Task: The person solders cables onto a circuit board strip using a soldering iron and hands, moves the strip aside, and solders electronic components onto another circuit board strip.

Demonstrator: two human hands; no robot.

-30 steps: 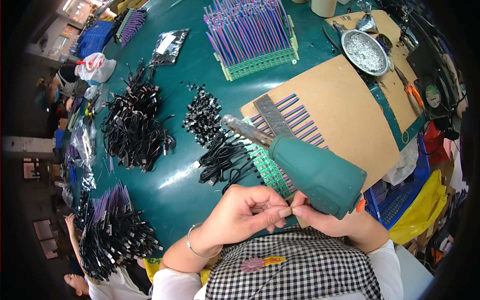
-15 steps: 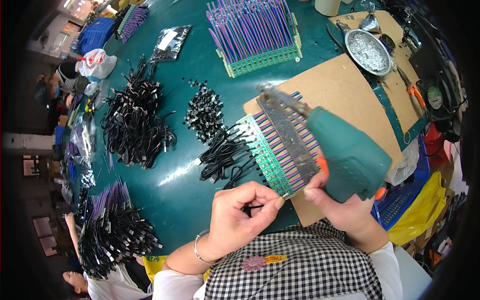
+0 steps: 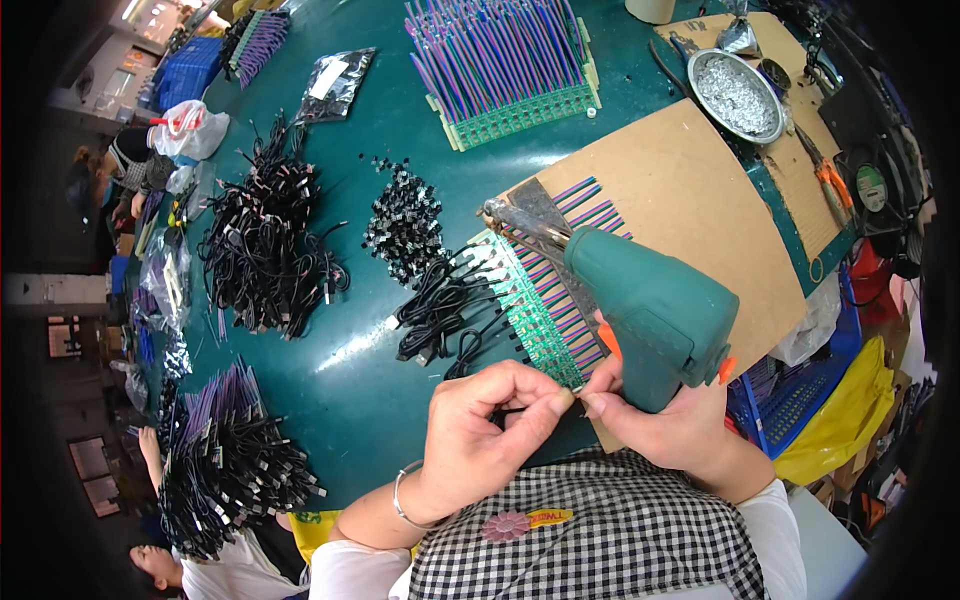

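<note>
My left hand [image 3: 480, 435] is closed in a pinch on the end of a thin black cable [image 3: 507, 415]. My right hand [image 3: 665, 425] is wrapped round the grip of a green pistol-shaped tool [image 3: 655, 300] with an orange trigger and a dirty metal nozzle. Its thumb and forefinger also reach the cable's pale tip. Both hands meet at the near end of a strip of green circuit boards [image 3: 530, 320]. Coloured wires [image 3: 590, 205] run from the strip under a dark flat bar [image 3: 537, 197], partly hidden by the tool. Black cables [image 3: 440, 310] lead off the strip's left side.
A brown board [image 3: 690, 190] lies under the wires. Farther back stand a rack of purple wires [image 3: 500, 70] and a metal bowl [image 3: 738, 95] of silvery bits. Cable heaps [image 3: 265, 240] and small black connectors [image 3: 403, 225] lie left. Another person [image 3: 220, 570] is at the lower left.
My right hand and the green tool have moved left, bringing its fingers to the cable tip beside my left hand. The tool's nozzle now lies over the bar's far end.
</note>
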